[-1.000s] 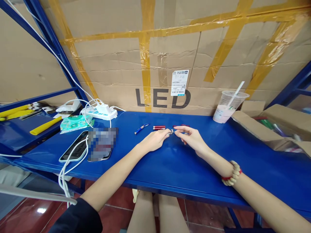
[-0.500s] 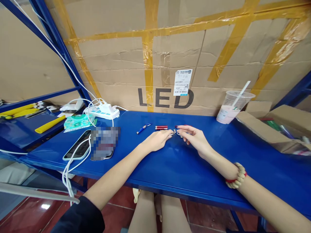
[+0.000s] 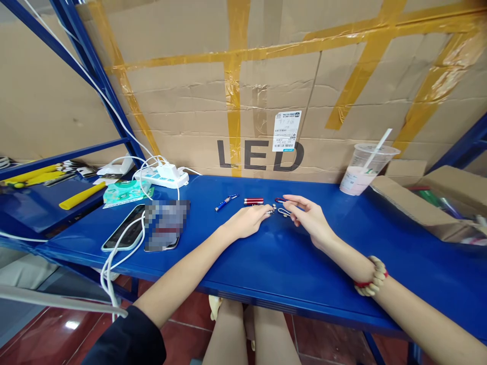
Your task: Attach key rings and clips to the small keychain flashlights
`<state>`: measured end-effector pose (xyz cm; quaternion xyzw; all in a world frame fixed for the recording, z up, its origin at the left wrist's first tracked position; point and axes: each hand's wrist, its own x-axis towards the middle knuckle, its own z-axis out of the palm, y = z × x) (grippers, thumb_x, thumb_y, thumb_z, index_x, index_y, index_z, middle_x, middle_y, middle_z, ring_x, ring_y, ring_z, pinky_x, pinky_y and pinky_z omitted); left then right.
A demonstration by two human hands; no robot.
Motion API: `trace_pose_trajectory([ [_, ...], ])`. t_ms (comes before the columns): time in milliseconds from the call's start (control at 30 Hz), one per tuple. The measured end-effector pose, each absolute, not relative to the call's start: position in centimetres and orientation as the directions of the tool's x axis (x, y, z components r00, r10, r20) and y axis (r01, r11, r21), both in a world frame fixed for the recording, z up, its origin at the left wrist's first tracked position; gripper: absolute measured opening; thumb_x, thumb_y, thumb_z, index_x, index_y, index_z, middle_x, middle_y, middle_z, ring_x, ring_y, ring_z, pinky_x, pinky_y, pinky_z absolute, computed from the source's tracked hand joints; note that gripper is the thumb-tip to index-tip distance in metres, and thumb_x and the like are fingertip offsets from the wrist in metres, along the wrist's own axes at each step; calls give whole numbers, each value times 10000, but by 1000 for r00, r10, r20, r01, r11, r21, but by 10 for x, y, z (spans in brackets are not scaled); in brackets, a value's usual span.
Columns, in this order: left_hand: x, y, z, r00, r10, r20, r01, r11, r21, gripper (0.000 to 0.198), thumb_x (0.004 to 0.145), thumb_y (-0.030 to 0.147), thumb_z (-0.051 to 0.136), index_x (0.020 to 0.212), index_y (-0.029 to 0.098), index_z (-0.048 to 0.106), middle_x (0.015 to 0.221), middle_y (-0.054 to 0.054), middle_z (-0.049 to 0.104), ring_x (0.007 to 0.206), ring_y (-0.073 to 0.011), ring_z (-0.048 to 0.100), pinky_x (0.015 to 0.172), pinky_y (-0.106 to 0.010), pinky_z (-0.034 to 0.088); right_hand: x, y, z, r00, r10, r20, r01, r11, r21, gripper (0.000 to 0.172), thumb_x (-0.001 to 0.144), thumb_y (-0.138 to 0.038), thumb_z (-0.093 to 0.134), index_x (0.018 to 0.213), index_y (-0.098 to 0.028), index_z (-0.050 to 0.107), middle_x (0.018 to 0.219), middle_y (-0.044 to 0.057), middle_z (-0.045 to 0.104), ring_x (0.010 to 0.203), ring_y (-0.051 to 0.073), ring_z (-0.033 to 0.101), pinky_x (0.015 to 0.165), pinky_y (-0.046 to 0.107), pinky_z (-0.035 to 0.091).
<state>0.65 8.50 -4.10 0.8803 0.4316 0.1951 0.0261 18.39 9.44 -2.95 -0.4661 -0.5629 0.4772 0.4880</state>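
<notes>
My left hand (image 3: 251,221) rests on the blue tabletop, fingers bunched together over small shiny metal pieces (image 3: 271,210). What exactly they pinch is too small to make out. Facing it, my right hand (image 3: 309,218) has its index finger stretched forward and the others loosely bent apart. A silver carabiner-like clip (image 3: 283,211) lies at its fingertips. Just under the index finger is a small dark red object (image 3: 280,201), partly covered. Beyond my left hand sits a short red metal tube (image 3: 253,201). A slim blue pocket flashlight with a clip (image 3: 225,203) lies farther left.
Two phones, one a pale-cased phone (image 3: 124,227), lie left with white cables. Behind them stand a white power strip (image 3: 162,176) and a green tissue pack (image 3: 127,191). A drink cup (image 3: 355,175) and an open cardboard box (image 3: 411,203) are at right. A large carton (image 3: 182,116) backs the table.
My right hand has drawn slightly back from the silver clip, which shows more fully now. My left hand stays over the small metal pieces. The view has shifted a little.
</notes>
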Motion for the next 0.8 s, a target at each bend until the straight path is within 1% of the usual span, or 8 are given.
trace_pose_trajectory([
  [100, 7, 85, -42, 563, 763, 316, 744, -635, 207, 274, 919, 241, 318, 1133, 159, 466, 1115, -65, 575, 1018, -176, 552, 855, -284, 447, 183, 93, -26, -52, 992, 112, 29, 113, -993, 476, 598, -373, 671, 1001, -129, 604, 844, 51, 577, 491, 41, 413, 364, 175, 343],
  [200, 7, 86, -43, 582, 749, 315, 732, -652, 198, 281, 919, 236, 315, 1150, 162, 457, 1119, -64, 573, 1021, -172, 551, 856, -278, 446, 183, 93, -26, -54, 992, 115, 15, 116, -993, 494, 577, -371, 685, 998, -126, 598, 866, 56, 569, 502, 47, 445, 362, 173, 375],
  [300, 7, 86, -44, 590, 743, 316, 727, -659, 194, 283, 921, 241, 311, 1150, 162, 457, 1129, -62, 569, 1031, -172, 546, 860, -277, 445, 183, 95, -29, -61, 989, 138, 25, 140, -990, 469, 576, -352, 683, 978, -125, 604, 898, 60, 563, 512, 53, 480, 372, 177, 413],
  [433, 7, 85, -41, 572, 770, 283, 750, -631, 200, 302, 928, 279, 283, 1165, 189, 446, 1136, -39, 568, 992, -181, 566, 799, -285, 473, 184, 97, -33, -100, 982, 159, 57, 165, -985, 438, 588, -336, 679, 968, -129, 613, 967, 70, 576, 514, 53, 499, 366, 170, 420],
  [500, 7, 84, -39, 560, 777, 287, 756, -621, 209, 311, 929, 288, 278, 1184, 205, 435, 1160, -27, 557, 1003, -182, 562, 798, -291, 475, 184, 97, -33, -128, 979, 156, 76, 166, -983, 447, 597, -358, 682, 975, -129, 619, 951, 71, 591, 519, 57, 504, 363, 165, 416],
  [633, 6, 83, -36, 540, 764, 353, 745, -629, 222, 302, 926, 267, 292, 1177, 208, 451, 1184, -16, 543, 1055, -165, 532, 866, -285, 444, 184, 96, -31, -169, 977, 130, 97, 147, -984, 449, 593, -394, 691, 953, -128, 646, 878, 68, 617, 513, 60, 501, 370, 163, 407],
  [800, 5, 84, -35, 535, 728, 429, 711, -662, 237, 290, 926, 267, 296, 1158, 224, 466, 1150, 0, 561, 1026, -145, 544, 867, -260, 437, 186, 95, -29, -206, 968, 144, 111, 169, -979, 438, 583, -415, 699, 901, -115, 669, 779, 70, 631, 498, 65, 496, 377, 167, 389],
])
